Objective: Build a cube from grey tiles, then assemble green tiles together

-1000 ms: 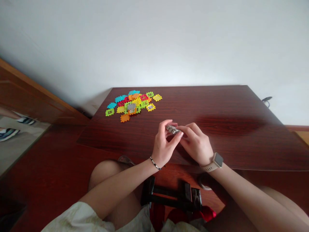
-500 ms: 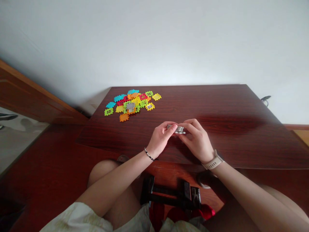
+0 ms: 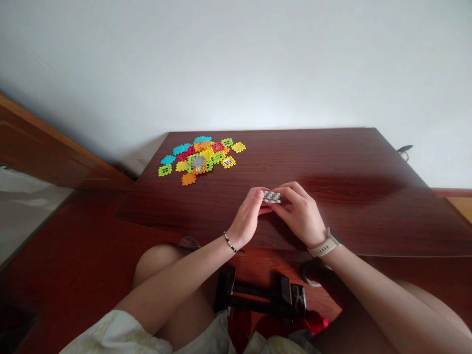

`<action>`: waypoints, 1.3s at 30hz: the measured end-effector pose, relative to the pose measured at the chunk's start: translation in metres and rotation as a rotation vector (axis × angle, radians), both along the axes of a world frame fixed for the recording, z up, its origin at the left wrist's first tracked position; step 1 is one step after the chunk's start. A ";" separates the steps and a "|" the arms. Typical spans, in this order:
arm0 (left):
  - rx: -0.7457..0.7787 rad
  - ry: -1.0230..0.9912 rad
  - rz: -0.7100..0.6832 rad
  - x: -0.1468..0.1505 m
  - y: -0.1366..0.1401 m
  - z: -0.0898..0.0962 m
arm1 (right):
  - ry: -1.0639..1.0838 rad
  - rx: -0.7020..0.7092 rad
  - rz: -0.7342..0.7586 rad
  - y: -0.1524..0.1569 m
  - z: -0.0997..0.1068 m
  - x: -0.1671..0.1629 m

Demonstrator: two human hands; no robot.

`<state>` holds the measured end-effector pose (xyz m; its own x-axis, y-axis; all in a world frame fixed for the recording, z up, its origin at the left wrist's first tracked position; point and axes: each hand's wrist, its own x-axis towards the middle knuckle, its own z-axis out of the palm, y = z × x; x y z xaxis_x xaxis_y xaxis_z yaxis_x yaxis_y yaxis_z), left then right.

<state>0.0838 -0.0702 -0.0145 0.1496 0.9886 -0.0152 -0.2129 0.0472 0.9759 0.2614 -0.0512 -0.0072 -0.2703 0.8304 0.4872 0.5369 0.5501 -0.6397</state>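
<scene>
— Near the front edge of the wooden table [image 3: 332, 162], what are the two hands doing?

— Both are closed on one small stack of grey toothed tiles [image 3: 272, 196]. The left hand [image 3: 250, 216] pinches its left end, and the right hand [image 3: 301, 214] grips the right end with the fingers curled over the top. The stack is held just above the table, between the fingertips.

— Which step is it, do you think?

— I judge the tiles are being pressed or fitted together at their notched edges. The next move seems to call for lining up the teeth exactly and a firm squeeze, without letting the pieces slip sideways.

— Where are the other pieces?

— On the far left of the table lies a pile of coloured interlocking tiles [image 3: 201, 157]: blue, orange, red, yellow, green, with one grey tile on top.

— Any brand or writing?

— None that I can read. The watch [image 3: 326, 242] on the right wrist and the bead bracelet [image 3: 229, 242] on the left show no legible text.
</scene>
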 end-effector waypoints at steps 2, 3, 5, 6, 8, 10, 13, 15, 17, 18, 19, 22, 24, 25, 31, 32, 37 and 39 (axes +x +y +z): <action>0.067 0.077 0.004 0.003 -0.005 -0.001 | -0.012 0.000 0.005 -0.001 -0.001 0.000; 0.096 0.119 0.017 0.004 -0.007 -0.002 | -0.018 0.000 0.010 -0.001 -0.001 0.000; 0.130 0.199 0.050 0.004 -0.010 -0.002 | -0.029 0.001 0.033 -0.002 -0.001 -0.001; 0.137 0.231 0.065 0.004 -0.010 -0.002 | -0.032 0.003 0.045 -0.003 -0.001 -0.001; 0.141 0.280 0.085 0.002 -0.011 -0.002 | -0.037 0.004 0.065 -0.004 0.000 -0.002; 0.157 0.323 0.090 0.001 -0.011 -0.001 | -0.040 0.005 0.068 -0.004 0.000 -0.002; 0.208 0.385 0.096 -0.001 -0.011 0.001 | -0.031 0.013 0.060 -0.004 0.001 -0.002; 0.232 0.425 0.107 -0.001 -0.012 0.001 | -0.021 0.016 0.067 -0.004 0.002 -0.002; 0.233 0.463 0.115 -0.002 -0.011 0.002 | -0.013 0.013 0.083 -0.004 0.003 -0.002; 0.229 0.474 0.112 -0.003 -0.011 0.002 | -0.009 0.011 0.091 -0.004 0.003 -0.002; 0.227 0.478 0.102 -0.005 -0.010 0.002 | -0.004 0.010 0.097 -0.004 0.004 -0.002; 0.308 0.492 0.047 -0.014 -0.003 0.005 | 0.007 0.008 0.098 -0.002 0.005 -0.001; 0.506 0.542 0.001 -0.021 0.004 0.009 | 0.015 0.015 0.088 -0.001 0.005 0.001; 0.632 0.575 -0.019 -0.025 0.009 0.011 | 0.017 0.021 0.084 0.000 0.006 0.002; 0.994 0.682 -0.080 -0.044 0.026 0.023 | 0.044 0.052 0.109 -0.001 0.010 0.006; 1.004 0.670 -0.086 -0.045 0.027 0.024 | 0.049 0.055 0.121 -0.001 0.011 0.007; 1.022 0.640 -0.103 -0.051 0.029 0.024 | 0.041 0.048 0.136 -0.002 0.012 0.007; 1.028 0.640 -0.090 -0.051 0.029 0.023 | 0.036 0.056 0.131 -0.002 0.012 0.007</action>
